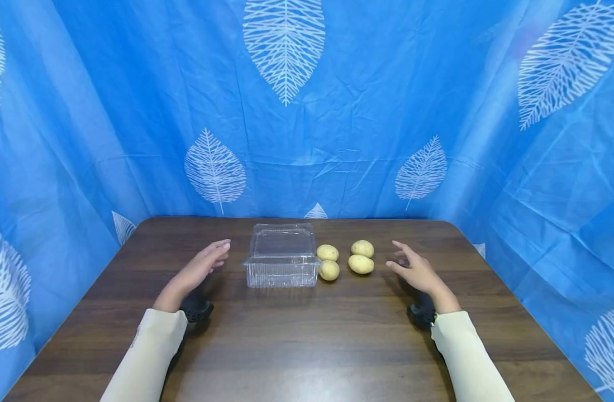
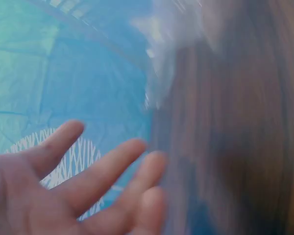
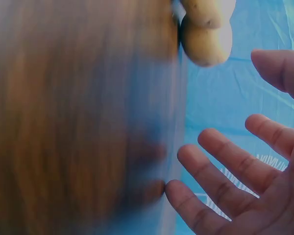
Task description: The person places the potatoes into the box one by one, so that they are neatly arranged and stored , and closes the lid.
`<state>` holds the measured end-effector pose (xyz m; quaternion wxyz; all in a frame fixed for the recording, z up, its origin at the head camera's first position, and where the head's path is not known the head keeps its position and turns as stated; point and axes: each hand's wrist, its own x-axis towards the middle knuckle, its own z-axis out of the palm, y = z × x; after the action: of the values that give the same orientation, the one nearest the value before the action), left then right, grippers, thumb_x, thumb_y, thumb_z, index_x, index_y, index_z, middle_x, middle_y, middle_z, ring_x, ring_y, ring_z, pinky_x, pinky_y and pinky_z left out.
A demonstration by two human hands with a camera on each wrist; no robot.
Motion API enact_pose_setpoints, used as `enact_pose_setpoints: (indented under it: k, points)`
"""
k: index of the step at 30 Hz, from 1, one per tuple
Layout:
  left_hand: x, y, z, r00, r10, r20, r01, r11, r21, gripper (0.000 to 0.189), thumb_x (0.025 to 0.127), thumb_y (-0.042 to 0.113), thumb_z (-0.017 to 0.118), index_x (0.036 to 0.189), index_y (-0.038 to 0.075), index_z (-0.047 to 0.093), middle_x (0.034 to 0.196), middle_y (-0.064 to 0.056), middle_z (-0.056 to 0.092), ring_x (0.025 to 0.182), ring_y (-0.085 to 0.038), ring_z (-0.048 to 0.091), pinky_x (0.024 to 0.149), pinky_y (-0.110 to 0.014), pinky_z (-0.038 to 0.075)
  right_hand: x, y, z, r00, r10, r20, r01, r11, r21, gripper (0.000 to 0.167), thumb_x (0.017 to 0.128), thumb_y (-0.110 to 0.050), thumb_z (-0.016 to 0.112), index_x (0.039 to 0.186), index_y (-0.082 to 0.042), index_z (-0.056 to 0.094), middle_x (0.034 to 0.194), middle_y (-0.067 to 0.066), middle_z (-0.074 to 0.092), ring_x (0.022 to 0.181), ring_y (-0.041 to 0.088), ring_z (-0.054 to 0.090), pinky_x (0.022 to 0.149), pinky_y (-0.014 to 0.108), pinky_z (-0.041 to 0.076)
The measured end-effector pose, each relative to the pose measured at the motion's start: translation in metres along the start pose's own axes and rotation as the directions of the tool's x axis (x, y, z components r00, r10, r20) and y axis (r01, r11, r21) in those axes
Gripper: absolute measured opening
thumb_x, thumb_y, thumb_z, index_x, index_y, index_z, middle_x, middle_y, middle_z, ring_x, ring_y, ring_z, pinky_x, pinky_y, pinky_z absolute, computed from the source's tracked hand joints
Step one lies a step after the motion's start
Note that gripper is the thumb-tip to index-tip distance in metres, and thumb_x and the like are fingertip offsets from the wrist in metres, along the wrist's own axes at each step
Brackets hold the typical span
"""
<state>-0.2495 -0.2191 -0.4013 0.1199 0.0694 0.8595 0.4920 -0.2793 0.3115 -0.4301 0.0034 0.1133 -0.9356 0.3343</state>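
A clear plastic clamshell box (image 1: 281,273) stands on the table with its lid over it. To its right lie several yellow potatoes: one pair (image 1: 329,270) beside the box's right side, another pair (image 1: 361,264) a little further right. My left hand (image 1: 198,271) is held left of the box, apart from it, fingers extended and holding nothing. My right hand (image 1: 417,273) hovers right of the potatoes without touching them, its thumb and fingers spread. In the right wrist view, two potatoes (image 3: 206,41) appear beyond the fingers (image 3: 237,159). The box is blurred in the left wrist view.
The brown wooden table (image 1: 307,346) has a far edge close to a blue curtain (image 1: 337,134) with white leaf prints, which also hangs along both sides. A black device sits at each wrist, below the pale sleeves (image 1: 470,352).
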Motion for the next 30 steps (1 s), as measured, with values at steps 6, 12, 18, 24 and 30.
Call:
enact_pose_setpoints:
  k: [6,12,18,24,30]
  points:
    - [0.000,-0.001,0.004,0.985,0.070,0.157,-0.041,0.983,-0.181,0.074,0.117,0.047,0.028,0.170,-0.004,0.017,0.167,-0.038,0.033,0.150,-0.052,0.044,0.124,-0.062,0.037,0.003,0.001,0.004,1.000,-0.014,0.014,0.012,0.995,0.104,0.066,0.110,-0.021,0.065,0.162,0.008,0.036,0.149,0.039,0.055,0.136,0.056,0.057,0.110,0.067,0.050]
    - [0.002,-0.004,0.008,0.977,0.092,0.191,-0.043,0.968,-0.247,0.075,0.117,0.048,0.029,0.171,-0.003,0.015,0.167,-0.039,0.031,0.149,-0.052,0.045,0.124,-0.059,0.040,0.005,0.002,0.007,0.998,-0.052,0.020,0.046,0.973,0.228,0.063,0.108,-0.013,0.066,0.159,0.011,0.039,0.146,0.040,0.056,0.133,0.056,0.058,0.109,0.065,0.052]
    - [0.004,-0.005,0.013,0.970,0.093,0.224,-0.030,0.962,-0.271,0.077,0.116,0.047,0.032,0.172,-0.001,0.011,0.169,-0.040,0.025,0.150,-0.053,0.043,0.125,-0.061,0.037,0.009,0.003,0.010,0.997,-0.080,0.015,0.071,0.943,0.324,0.059,0.107,-0.009,0.066,0.156,0.012,0.043,0.145,0.039,0.058,0.133,0.055,0.059,0.108,0.046,0.057]
    - [0.006,-0.007,0.018,0.962,0.112,0.250,-0.034,0.955,-0.296,0.077,0.115,0.045,0.032,0.172,-0.001,0.008,0.169,-0.040,0.021,0.151,-0.055,0.039,0.125,-0.063,0.035,0.014,0.002,0.015,0.995,-0.096,0.007,0.085,0.906,0.414,0.052,0.105,-0.005,0.067,0.150,0.014,0.050,0.142,0.038,0.061,0.130,0.052,0.062,0.094,0.015,0.052]
    - [0.007,-0.009,0.021,0.958,0.124,0.259,-0.041,0.952,-0.303,0.076,0.115,0.044,0.034,0.172,0.000,0.010,0.170,-0.038,0.020,0.152,-0.056,0.035,0.126,-0.064,0.034,0.017,0.002,0.020,0.994,-0.103,0.045,0.067,0.867,0.494,0.052,0.102,-0.001,0.069,0.146,0.016,0.051,0.137,0.038,0.062,0.113,0.016,0.069,0.089,0.021,0.059]
